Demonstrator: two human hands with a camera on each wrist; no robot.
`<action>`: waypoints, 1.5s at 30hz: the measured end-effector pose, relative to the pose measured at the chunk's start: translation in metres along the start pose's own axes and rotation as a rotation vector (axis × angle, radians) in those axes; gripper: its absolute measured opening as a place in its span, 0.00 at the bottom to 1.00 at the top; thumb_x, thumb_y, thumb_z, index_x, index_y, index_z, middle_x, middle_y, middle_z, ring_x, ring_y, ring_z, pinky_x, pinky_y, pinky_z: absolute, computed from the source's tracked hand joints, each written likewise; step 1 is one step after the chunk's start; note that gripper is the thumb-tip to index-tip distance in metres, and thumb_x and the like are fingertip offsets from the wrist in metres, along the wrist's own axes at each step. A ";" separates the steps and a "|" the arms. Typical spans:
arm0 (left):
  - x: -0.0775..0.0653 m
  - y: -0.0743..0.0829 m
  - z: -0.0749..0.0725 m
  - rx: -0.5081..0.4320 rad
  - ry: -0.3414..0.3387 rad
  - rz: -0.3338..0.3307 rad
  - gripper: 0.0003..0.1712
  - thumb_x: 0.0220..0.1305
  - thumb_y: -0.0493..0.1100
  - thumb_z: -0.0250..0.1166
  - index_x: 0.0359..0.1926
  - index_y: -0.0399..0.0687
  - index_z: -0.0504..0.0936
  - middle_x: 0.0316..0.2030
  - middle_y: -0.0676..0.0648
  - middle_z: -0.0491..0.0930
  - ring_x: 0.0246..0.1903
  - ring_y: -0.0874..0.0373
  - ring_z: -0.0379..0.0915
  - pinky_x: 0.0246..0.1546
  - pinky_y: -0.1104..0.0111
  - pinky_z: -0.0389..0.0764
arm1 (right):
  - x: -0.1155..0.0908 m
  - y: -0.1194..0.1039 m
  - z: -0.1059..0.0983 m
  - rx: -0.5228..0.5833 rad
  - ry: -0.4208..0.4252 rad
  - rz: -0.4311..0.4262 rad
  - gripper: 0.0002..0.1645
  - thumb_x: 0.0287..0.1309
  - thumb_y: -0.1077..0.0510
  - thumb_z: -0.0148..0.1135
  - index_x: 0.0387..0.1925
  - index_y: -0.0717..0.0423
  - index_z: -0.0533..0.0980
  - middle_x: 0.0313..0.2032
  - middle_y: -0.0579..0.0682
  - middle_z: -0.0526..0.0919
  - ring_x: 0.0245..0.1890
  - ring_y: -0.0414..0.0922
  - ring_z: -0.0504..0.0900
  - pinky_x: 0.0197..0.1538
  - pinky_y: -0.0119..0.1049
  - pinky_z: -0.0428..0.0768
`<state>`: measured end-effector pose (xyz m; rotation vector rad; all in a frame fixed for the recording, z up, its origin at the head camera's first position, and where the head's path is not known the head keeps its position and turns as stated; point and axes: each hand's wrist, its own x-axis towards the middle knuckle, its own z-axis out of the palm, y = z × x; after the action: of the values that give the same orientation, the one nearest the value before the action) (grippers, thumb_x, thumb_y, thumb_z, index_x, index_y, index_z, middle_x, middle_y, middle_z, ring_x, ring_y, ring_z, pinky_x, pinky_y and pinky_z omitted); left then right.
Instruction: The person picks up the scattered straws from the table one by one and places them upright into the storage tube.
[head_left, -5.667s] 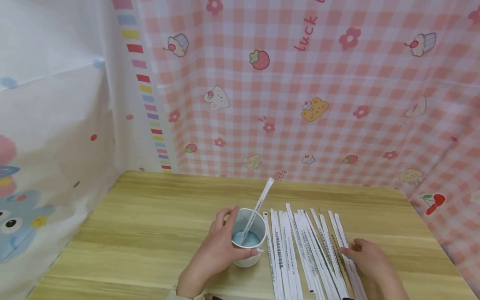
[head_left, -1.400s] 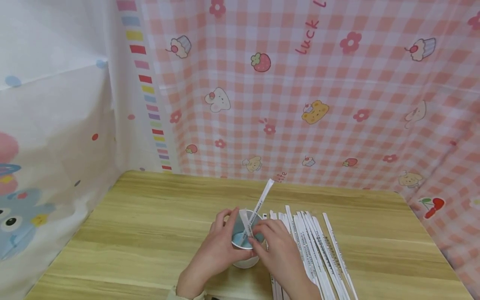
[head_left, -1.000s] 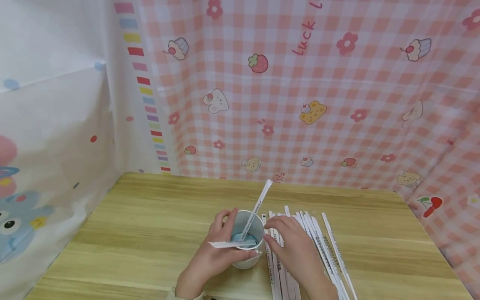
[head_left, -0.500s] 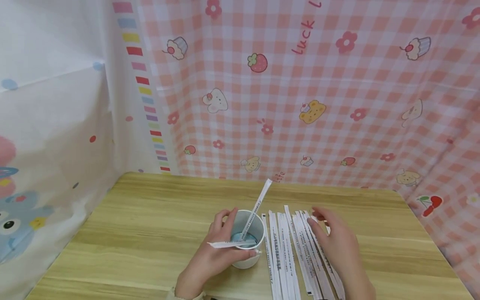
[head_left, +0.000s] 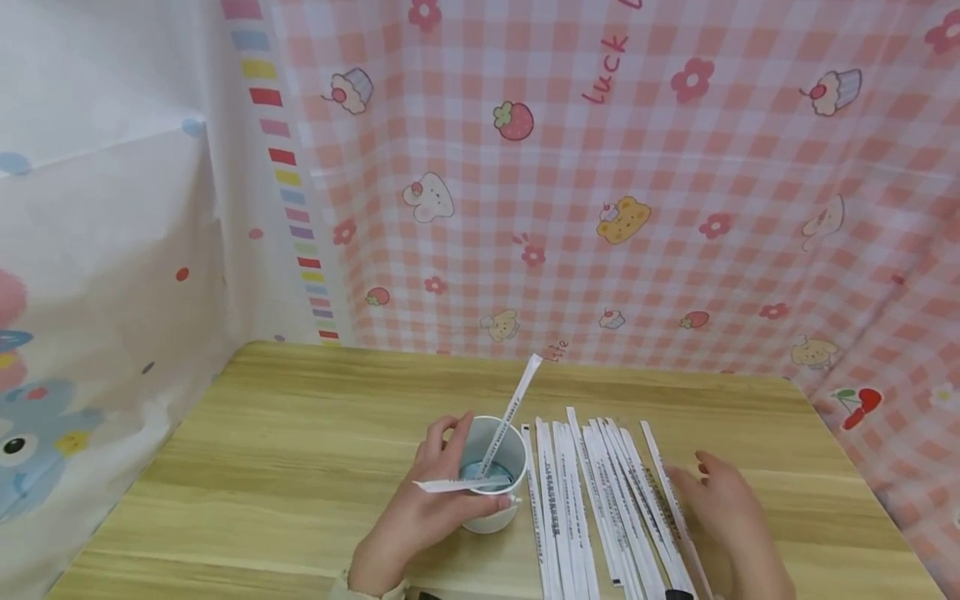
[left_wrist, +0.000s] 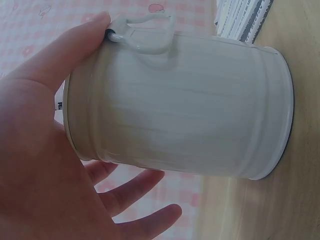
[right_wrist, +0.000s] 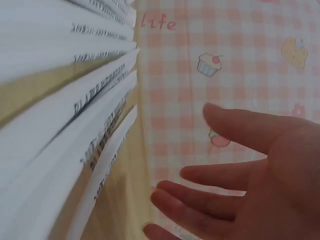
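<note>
My left hand [head_left: 420, 510] grips a small white bucket [head_left: 489, 522] by its rim, thumb on the near side by the loop handle [left_wrist: 150, 44]. One paper-wrapped straw [head_left: 516, 407] leans up out of the bucket to the back right. A second wrapped straw [head_left: 444, 485] lies low over the rim, its end above my left hand. Right of the bucket lies a row of wrapped straws [head_left: 572, 517]. My right hand [head_left: 726, 505], fingers extended and holding nothing, is beside the row's rightmost straw [right_wrist: 111, 167].
The wooden table [head_left: 300, 450] runs back to a pink checked cloth [head_left: 570, 275] hanging behind it. A white printed cloth [head_left: 127, 333] hangs at the left. A small black thing [head_left: 678, 594] shows at the bottom edge, over the straw ends.
My right hand brought a second straw to the bucket and let go; it tipped left onto the rim. The hand then moved back right of the row. My left hand stayed on the bucket.
</note>
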<state>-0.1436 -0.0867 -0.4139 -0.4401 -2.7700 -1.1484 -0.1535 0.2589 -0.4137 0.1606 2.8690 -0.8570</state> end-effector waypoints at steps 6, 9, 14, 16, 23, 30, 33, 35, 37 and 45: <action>0.000 0.000 -0.001 0.004 -0.001 -0.016 0.59 0.34 0.66 0.70 0.66 0.56 0.53 0.58 0.47 0.55 0.52 0.50 0.58 0.44 0.57 0.69 | 0.002 0.011 0.000 -0.040 -0.054 0.054 0.51 0.57 0.36 0.46 0.56 0.82 0.53 0.51 0.73 0.67 0.51 0.69 0.63 0.49 0.59 0.62; 0.000 0.000 -0.001 0.006 -0.005 -0.018 0.59 0.34 0.67 0.69 0.67 0.56 0.53 0.58 0.46 0.55 0.52 0.50 0.58 0.44 0.57 0.69 | 0.003 0.015 0.003 -0.053 -0.062 0.061 0.48 0.57 0.39 0.49 0.55 0.82 0.56 0.50 0.72 0.68 0.52 0.69 0.63 0.50 0.59 0.62; 0.000 0.001 -0.001 0.003 -0.010 -0.012 0.59 0.35 0.66 0.69 0.67 0.57 0.52 0.58 0.46 0.55 0.53 0.50 0.57 0.44 0.57 0.69 | 0.004 0.018 0.006 -0.037 -0.064 0.071 0.42 0.55 0.41 0.52 0.51 0.78 0.64 0.48 0.72 0.70 0.48 0.68 0.67 0.46 0.57 0.65; 0.000 0.001 -0.001 0.003 -0.010 -0.012 0.59 0.35 0.67 0.69 0.67 0.56 0.52 0.59 0.46 0.55 0.53 0.50 0.57 0.44 0.57 0.69 | 0.004 0.019 0.008 -0.024 -0.058 0.071 0.37 0.53 0.42 0.54 0.47 0.75 0.68 0.44 0.70 0.73 0.44 0.65 0.70 0.44 0.55 0.67; 0.000 0.000 -0.001 0.010 -0.004 -0.009 0.59 0.34 0.67 0.69 0.67 0.56 0.53 0.58 0.46 0.55 0.52 0.51 0.58 0.44 0.57 0.70 | 0.006 0.022 0.017 -0.014 -0.020 0.069 0.13 0.50 0.52 0.59 0.29 0.61 0.76 0.25 0.49 0.76 0.28 0.47 0.72 0.32 0.41 0.67; 0.000 0.001 -0.001 -0.008 -0.007 -0.013 0.58 0.34 0.67 0.69 0.67 0.57 0.53 0.58 0.47 0.55 0.52 0.51 0.58 0.43 0.58 0.70 | 0.008 0.015 0.021 -0.042 -0.039 0.067 0.18 0.54 0.48 0.54 0.31 0.60 0.78 0.30 0.52 0.78 0.29 0.47 0.73 0.32 0.41 0.68; 0.000 0.001 -0.001 -0.005 -0.010 -0.019 0.58 0.34 0.67 0.69 0.66 0.57 0.53 0.58 0.47 0.55 0.52 0.51 0.58 0.43 0.57 0.70 | 0.009 0.012 0.024 -0.051 -0.048 0.069 0.24 0.53 0.41 0.54 0.31 0.59 0.78 0.29 0.51 0.77 0.29 0.46 0.72 0.31 0.40 0.68; 0.000 0.000 -0.001 -0.003 -0.011 -0.020 0.58 0.34 0.68 0.69 0.66 0.56 0.53 0.58 0.47 0.54 0.52 0.50 0.57 0.44 0.57 0.70 | 0.009 0.009 0.026 -0.050 -0.055 0.065 0.25 0.51 0.39 0.56 0.30 0.58 0.78 0.28 0.49 0.77 0.28 0.45 0.71 0.30 0.39 0.67; 0.000 0.000 -0.001 -0.003 -0.009 -0.021 0.58 0.34 0.68 0.68 0.66 0.56 0.53 0.58 0.47 0.54 0.52 0.50 0.57 0.44 0.57 0.70 | 0.009 0.006 0.028 -0.054 -0.060 0.058 0.24 0.49 0.39 0.58 0.29 0.56 0.77 0.27 0.47 0.76 0.27 0.45 0.71 0.30 0.39 0.67; 0.000 0.000 -0.001 0.001 -0.001 -0.013 0.59 0.34 0.67 0.69 0.66 0.56 0.53 0.58 0.47 0.55 0.51 0.51 0.58 0.43 0.58 0.70 | 0.009 -0.001 0.031 -0.043 -0.077 0.051 0.16 0.53 0.47 0.57 0.27 0.57 0.77 0.24 0.46 0.75 0.26 0.44 0.71 0.31 0.40 0.67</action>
<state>-0.1431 -0.0873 -0.4130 -0.4229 -2.7787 -1.1499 -0.1590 0.2417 -0.4401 0.1908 2.7962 -0.7746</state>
